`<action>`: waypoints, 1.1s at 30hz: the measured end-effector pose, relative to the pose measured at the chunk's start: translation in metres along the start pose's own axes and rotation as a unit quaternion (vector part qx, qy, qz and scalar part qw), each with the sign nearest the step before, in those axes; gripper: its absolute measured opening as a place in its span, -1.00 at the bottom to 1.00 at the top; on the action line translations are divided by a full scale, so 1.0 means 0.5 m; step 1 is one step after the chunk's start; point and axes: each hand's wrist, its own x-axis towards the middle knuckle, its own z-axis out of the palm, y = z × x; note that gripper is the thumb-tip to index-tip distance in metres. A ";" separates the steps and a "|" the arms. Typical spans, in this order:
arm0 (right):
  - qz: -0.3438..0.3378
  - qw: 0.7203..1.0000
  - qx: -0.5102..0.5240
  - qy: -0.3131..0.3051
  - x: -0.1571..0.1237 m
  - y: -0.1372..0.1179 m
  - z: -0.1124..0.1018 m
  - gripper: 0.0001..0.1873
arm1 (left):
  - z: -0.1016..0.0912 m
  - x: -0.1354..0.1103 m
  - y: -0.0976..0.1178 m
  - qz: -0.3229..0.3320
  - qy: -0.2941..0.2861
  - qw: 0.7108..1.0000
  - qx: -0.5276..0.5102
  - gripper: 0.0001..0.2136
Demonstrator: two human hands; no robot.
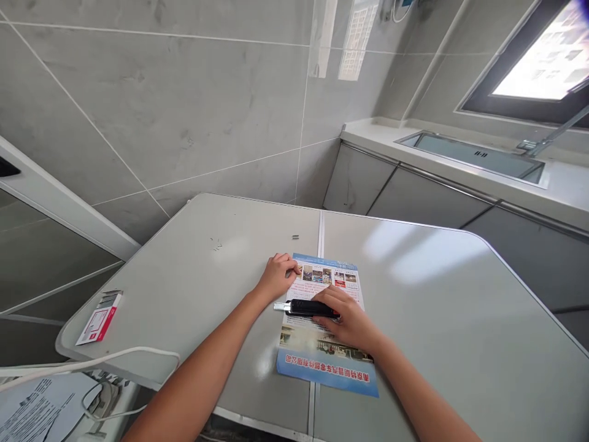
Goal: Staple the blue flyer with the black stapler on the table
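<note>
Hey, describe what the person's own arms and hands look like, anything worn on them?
Both forearms are bare as far as the picture shows: no sleeves, gloves, watch or bracelet. The left hand and the right hand show no rings on the visible fingers. No markings or cables are on either arm. The upper arms lie outside the picture.

1. Daylight enters from the window (538, 61) far right, which is blown out to white.
2. Soft glare patches lie on the grey table (427, 252) and the wall tiles (354, 43).
3. The scene is bright, with faint shadows.
4. Straight lines bend towards the edges; focus is sharp centrally.
</note>
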 end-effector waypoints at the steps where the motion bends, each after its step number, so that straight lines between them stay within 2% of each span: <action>1: -0.011 1.000 0.010 0.022 -0.002 -0.001 -0.002 -0.82 | 0.000 0.000 -0.001 -0.003 -0.002 1.000 -0.002 -0.77; 5: -0.032 0.984 -0.006 0.175 -0.011 0.001 -0.013 -0.71 | -0.008 -0.005 0.004 0.003 0.003 1.000 -0.024 -0.78; 8: -0.060 0.953 -0.093 0.283 -0.020 0.013 -0.013 -0.51 | -0.015 -0.015 0.025 -0.009 0.083 0.994 -0.077 -0.80; 10: -0.074 0.935 -0.149 0.314 -0.029 0.021 -0.010 -0.39 | -0.013 -0.022 0.043 -0.047 0.133 0.976 -0.168 -0.83; 12: -0.087 0.927 -0.196 0.307 -0.038 0.027 -0.007 -0.33 | -0.004 -0.027 0.058 -0.106 0.125 0.930 -0.329 -0.82; 15: -0.111 0.922 -0.258 0.265 -0.051 0.033 -0.002 -0.34 | 0.017 -0.028 0.068 -0.175 0.032 0.806 -0.565 -0.76; 17: -0.119 0.920 -0.288 0.236 -0.055 0.035 -0.001 -0.37 | 0.026 -0.027 0.067 -0.186 -0.022 0.740 -0.646 -0.73; 19: -0.129 0.919 -0.310 0.209 -0.054 0.035 -0.001 -0.39 | 0.028 -0.026 0.063 -0.190 -0.046 0.706 -0.681 -0.72; 23: -0.139 0.914 -0.333 0.184 -0.051 0.031 -0.004 -0.41 | 0.023 -0.023 0.057 -0.203 -0.059 0.679 -0.704 -0.76; 27: -0.099 0.923 -0.317 0.194 -0.054 0.032 0.002 -0.40 | 0.020 -0.021 0.055 -0.184 -0.078 0.671 -0.714 -0.81; 30: -0.068 0.912 -0.319 0.251 -0.052 0.035 0.003 -0.41 | 0.019 -0.018 0.049 -0.193 -0.059 0.660 -0.724 -0.82; 33: -0.017 0.910 -0.245 0.333 -0.038 0.031 -0.008 -0.55 | 0.017 -0.012 0.040 -0.209 -0.002 0.664 -0.718 -0.79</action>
